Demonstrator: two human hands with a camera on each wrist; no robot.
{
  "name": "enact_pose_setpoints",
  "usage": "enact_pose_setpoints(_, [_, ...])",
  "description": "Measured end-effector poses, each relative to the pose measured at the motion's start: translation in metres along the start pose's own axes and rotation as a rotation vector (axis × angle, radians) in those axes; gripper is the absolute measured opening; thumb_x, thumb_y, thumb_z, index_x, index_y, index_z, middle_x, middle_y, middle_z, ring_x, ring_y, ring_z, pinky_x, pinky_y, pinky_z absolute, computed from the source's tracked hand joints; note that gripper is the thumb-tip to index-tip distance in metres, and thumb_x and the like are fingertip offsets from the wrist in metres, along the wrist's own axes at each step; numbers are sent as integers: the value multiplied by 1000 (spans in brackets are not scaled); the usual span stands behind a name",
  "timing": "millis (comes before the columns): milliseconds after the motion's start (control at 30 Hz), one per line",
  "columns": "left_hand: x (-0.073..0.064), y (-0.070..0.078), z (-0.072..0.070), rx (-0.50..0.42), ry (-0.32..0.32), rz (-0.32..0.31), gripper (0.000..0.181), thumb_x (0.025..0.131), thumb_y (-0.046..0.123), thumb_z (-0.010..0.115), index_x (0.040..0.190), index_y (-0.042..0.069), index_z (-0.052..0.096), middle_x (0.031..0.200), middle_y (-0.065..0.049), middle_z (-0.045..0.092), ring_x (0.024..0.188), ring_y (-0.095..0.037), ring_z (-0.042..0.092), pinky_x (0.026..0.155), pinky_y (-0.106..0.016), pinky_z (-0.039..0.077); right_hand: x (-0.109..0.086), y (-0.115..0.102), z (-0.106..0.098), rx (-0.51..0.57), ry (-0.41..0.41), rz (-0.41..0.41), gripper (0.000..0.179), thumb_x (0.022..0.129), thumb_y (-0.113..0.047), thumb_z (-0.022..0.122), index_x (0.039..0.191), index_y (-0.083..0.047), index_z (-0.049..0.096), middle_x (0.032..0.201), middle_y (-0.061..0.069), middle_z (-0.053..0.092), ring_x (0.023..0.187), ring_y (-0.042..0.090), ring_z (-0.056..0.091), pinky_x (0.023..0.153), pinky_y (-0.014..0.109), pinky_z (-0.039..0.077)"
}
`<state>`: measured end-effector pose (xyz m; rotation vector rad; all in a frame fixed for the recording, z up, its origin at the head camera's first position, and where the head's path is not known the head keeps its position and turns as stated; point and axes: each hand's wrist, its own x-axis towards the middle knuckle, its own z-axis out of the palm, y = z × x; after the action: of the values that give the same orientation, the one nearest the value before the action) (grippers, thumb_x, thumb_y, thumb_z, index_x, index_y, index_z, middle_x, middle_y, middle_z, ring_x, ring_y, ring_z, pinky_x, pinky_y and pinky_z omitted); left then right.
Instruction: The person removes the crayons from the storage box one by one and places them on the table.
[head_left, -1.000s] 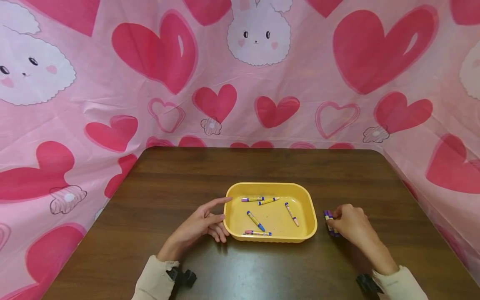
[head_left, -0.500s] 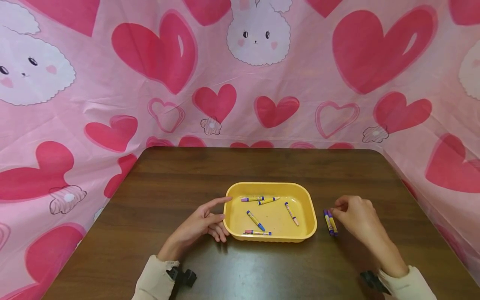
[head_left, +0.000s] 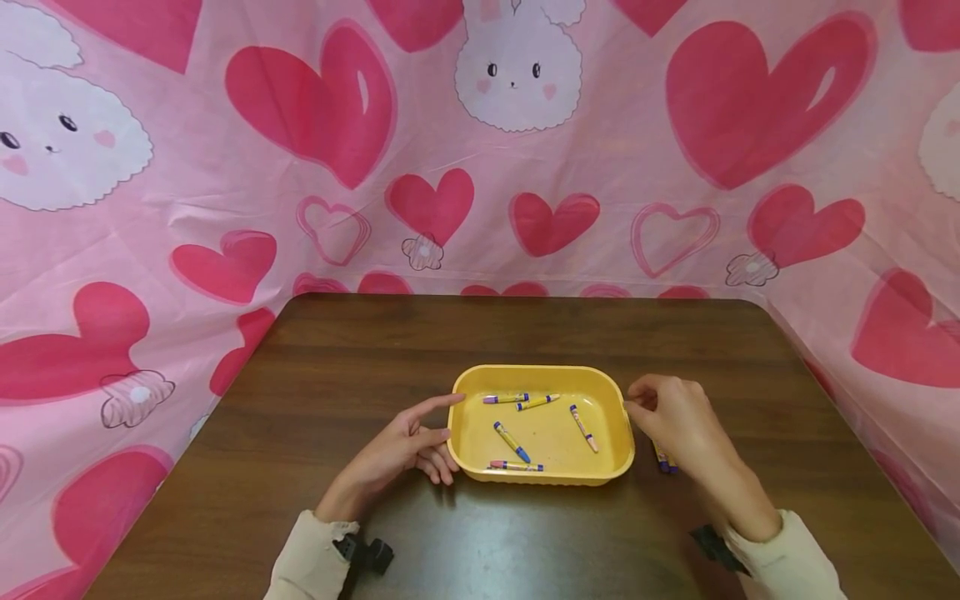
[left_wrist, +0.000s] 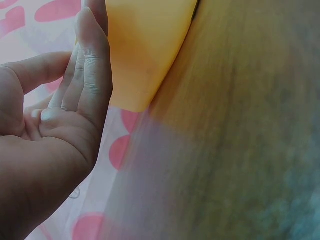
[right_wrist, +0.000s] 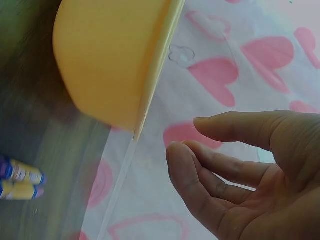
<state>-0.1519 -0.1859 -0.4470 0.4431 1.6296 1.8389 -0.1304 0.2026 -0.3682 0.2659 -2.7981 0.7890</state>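
Note:
A yellow plastic tray (head_left: 551, 450) rests on the table with several crayons inside, among them a blue crayon (head_left: 512, 442), a pink crayon (head_left: 517, 467) and a purple crayon (head_left: 506, 399). My left hand (head_left: 401, 447) touches the tray's left edge with an extended index finger and thumb. At the right rim hovers my right hand (head_left: 678, 421), thumb and fingertips apart with nothing between them in the right wrist view. Below that hand, two crayons (head_left: 663, 458) lie side by side on the table, partly hidden in the head view; the right wrist view shows these crayons (right_wrist: 21, 180) too.
The brown wooden table (head_left: 360, 350) extends around the tray on all sides. Behind and beside it hangs a pink cloth (head_left: 480, 150) with hearts and rabbits. Black wrist cameras are strapped at both sleeves.
My right hand has let go of the crayons on the table, lifted away, then moved left to the tray's right rim. The left hand and tray have not moved.

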Motion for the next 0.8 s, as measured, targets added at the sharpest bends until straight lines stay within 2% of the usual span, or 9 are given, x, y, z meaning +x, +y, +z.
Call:
enact_pose_setpoints(267, [0,-1,0,-9,-10,12,58,105,4,45,158,10,23,88,-20,74,70,-25,73,65,-37,61,13,-11,23,40,-103,-39,11,82,0,75,92,4,73,78,6,69,69,18,62,64,37,58])
enact_pose_setpoints(367, [0,-2,0,-10,-11,13,57,105,3,44,157,10,24,87,-20,73,69,-24,72,64,-36,61,16,-12,33,49,-184,-90,9,85,-2,75,92,1,74,73,0,65,66,14,57,61,30,55])
enact_pose_setpoints(500, [0,-2,0,-8,-6,13,57,105,4,46,157,10,24,86,-20,74,69,-24,72,63,-36,61,18,-12,45,-12,-290,-196,6,86,0,73,91,-3,74,63,-7,55,62,11,50,58,26,47])
enact_pose_setpoints(567, [0,-2,0,-7,-3,11,57,105,5,46,157,10,24,87,-20,74,69,-24,72,63,-36,61,19,-12,51,-58,-332,-227,9,85,2,72,93,-3,74,67,-4,60,64,12,52,62,27,51])
enact_pose_setpoints(733, [0,-1,0,-4,7,1,58,105,6,47,158,12,25,87,-20,74,69,-25,73,63,-37,61,20,-11,63,-123,-349,-322,16,83,8,69,94,-1,75,89,9,71,74,17,58,72,34,58])
enact_pose_setpoints(800, [-1,0,0,-5,9,-2,58,105,7,47,158,12,25,87,-20,74,69,-25,73,63,-37,61,21,-11,65,-124,-350,-351,18,81,11,68,92,-1,76,87,8,70,74,17,57,71,33,57])
